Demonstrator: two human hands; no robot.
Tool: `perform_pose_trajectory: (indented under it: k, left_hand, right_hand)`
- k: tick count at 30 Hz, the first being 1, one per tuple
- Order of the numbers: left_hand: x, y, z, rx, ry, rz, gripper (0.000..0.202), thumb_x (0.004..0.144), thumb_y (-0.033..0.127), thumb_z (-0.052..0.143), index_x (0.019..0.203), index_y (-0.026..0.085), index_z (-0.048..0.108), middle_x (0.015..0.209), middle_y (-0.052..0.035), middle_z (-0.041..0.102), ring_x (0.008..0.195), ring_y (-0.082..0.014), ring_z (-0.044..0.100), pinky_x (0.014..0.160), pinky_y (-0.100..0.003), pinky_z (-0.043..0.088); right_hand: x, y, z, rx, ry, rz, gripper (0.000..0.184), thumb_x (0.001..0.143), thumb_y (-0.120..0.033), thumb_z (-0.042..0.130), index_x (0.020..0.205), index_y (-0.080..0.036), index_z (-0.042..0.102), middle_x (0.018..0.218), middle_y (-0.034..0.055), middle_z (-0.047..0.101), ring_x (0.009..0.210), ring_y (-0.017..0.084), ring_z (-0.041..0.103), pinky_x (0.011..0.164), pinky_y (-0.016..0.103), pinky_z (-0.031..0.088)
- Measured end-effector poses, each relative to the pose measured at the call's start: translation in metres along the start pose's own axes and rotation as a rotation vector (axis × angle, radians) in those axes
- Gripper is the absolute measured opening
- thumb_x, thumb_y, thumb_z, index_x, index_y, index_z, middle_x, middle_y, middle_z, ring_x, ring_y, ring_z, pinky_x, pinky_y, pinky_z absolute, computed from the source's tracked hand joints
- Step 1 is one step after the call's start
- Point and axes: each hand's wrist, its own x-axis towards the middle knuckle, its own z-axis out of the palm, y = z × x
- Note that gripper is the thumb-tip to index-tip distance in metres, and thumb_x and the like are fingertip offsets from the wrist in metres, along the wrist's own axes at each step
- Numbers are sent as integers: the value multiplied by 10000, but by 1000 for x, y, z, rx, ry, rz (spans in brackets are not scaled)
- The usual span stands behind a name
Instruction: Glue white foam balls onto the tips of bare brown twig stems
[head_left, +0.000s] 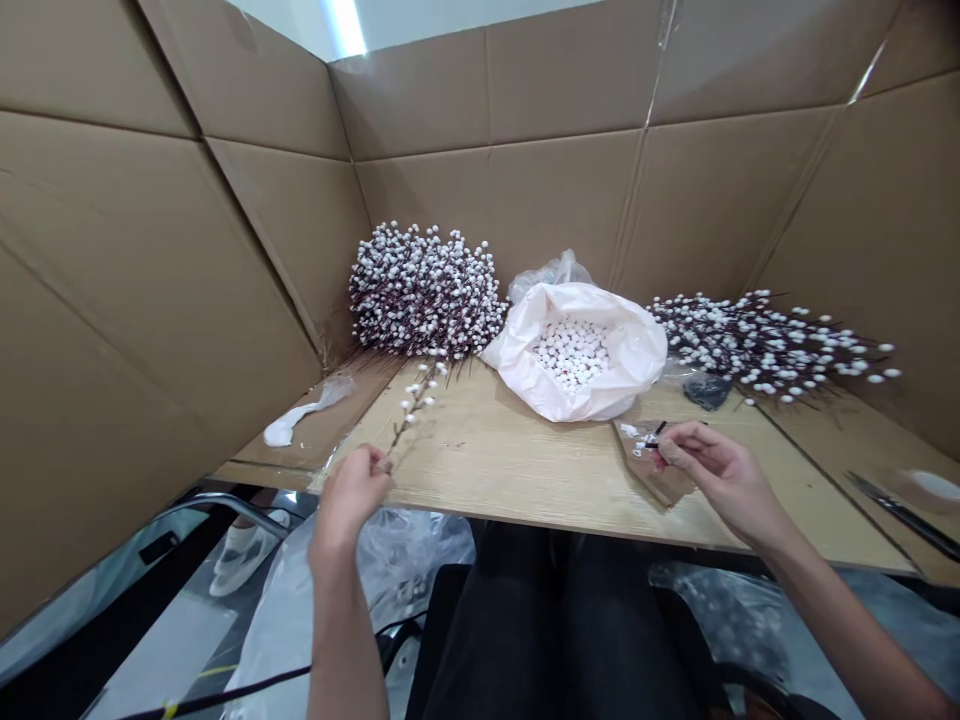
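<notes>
Near the table's front edge, my left hand [351, 492] is closed around the lower end of a dark twig with white berries [409, 408], which points up and away from me. My right hand [716, 475] pinches a thin dark stick [658, 430] between thumb and fingers. Its tip is over a small piece of cardboard [654, 482] that bears white smears of paste-like stuff [634, 436]. Between and beyond the hands stands an open white bag [517, 350] full of loose white berries [574, 355].
A dense pile of white-berried twigs [427, 290] lies at the back left, a looser one [765, 345] at the right. A knife or scissors [904, 512] and a tape roll [934, 487] lie far right. A crumpled white plastic [300, 415] lies left. Cardboard walls [495, 110] enclose the table.
</notes>
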Motion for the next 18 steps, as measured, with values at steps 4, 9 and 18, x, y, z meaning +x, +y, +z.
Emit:
perform_pose_trajectory:
  k: [4,9,18]
  left_hand:
    - [-2,16,-26,-483,121,74,107,774,291,545,795,186,541,695,-48,668,718,-218,654,590,-278,451]
    - [9,105,-26,-1032,18,461,312,706,387,711,880,160,588,743,-32,674,718,-164,657,583,-230,494]
    - [46,225,51,-1211,-438,701,394,666,447,756,858,110,689,669,-33,673,619,-124,618,587,-234,494]
  right_hand:
    - [8,-5,-8,33,77,-34,273,749,-445,736,798,-198,629,709,11,655,665,109,603,665,191,481]
    - [29,-11,-15,142,155,-97,292,699,-421,783,831,-207,633,696,8,659,643,129,614,643,236,512]
    - [96,-25,-44,278,254,-257,326,637,-471,803,808,-239,649,706,-2,617,662,141,599,665,298,546]
